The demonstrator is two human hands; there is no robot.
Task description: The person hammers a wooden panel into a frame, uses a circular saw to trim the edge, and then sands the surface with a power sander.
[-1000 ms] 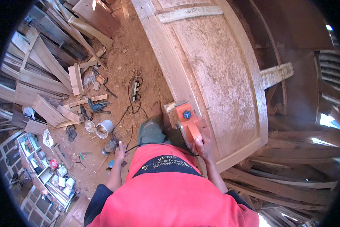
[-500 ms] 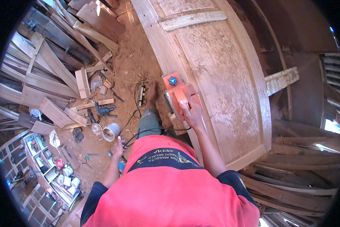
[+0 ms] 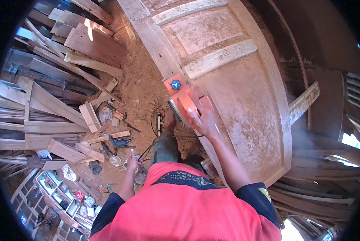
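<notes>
An orange electric hand planer [image 3: 188, 96] with a blue front knob sits on the near-left side rail of a wooden panel door [image 3: 244, 116]. My right hand [image 3: 205, 119] is wrapped around its rear handle. My left hand [image 3: 132, 162] hangs lower left, away from the door, its thumb or a finger pointing up. The planer's dark power cord [image 3: 148, 150] runs to this hand, which seems to hold it loosely. Sawdust and shavings lie over the door's panels. The planer's underside is hidden.
Boards [image 3: 95, 44] are stacked at left. A blue power drill [image 3: 120, 142], a power strip [image 3: 159, 124] and wood scraps lie on the sawdust-covered floor. A divided tray [image 3: 53, 185] of cans stands lower left. A wooden bar [image 3: 304, 102] juts out beyond the door's right edge.
My right hand has pushed the planer farther along the door's side rail, toward its upper end. My view has shifted forward too. The left hand still hangs by the cord.
</notes>
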